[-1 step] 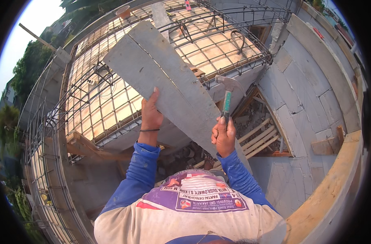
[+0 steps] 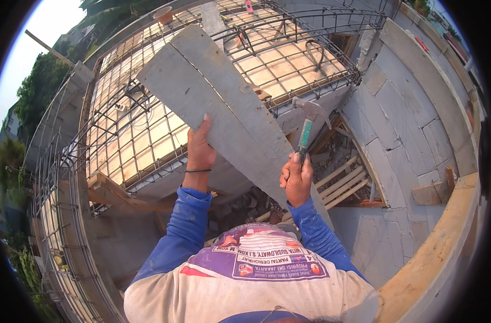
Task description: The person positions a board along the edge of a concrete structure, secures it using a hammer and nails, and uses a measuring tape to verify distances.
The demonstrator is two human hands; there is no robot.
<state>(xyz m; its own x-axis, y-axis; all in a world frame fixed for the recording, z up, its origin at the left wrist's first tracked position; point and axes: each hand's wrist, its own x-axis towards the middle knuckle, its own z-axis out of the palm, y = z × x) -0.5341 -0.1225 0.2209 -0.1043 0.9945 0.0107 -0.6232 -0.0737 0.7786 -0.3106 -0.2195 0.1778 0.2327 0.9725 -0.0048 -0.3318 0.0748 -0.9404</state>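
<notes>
A long grey board (image 2: 251, 134) slants from the upper left down toward my right forearm, with a narrow split along its far part. My left hand (image 2: 201, 153) grips the board's left edge, thumb laid over the top face. In my right hand (image 2: 297, 182) is a claw hammer (image 2: 306, 132) with a green and black handle. Its head points up, tilted a little to the right, over the board's right side. Part of the board's near end is hidden behind my right hand and sleeve.
Steel reinforcing bars cross pale formwork panels (image 2: 262, 70) ahead, with a reddish bowl (image 2: 163, 15) at the far side. A grey block wall (image 2: 382, 156) stands at right, beside a curving wooden beam (image 2: 433, 242). Below lie wooden slats (image 2: 339, 189) and rubble.
The hammer's head has swung slightly to the right and its handle leans more. The board has shifted up only a little; my left hand keeps its grip.
</notes>
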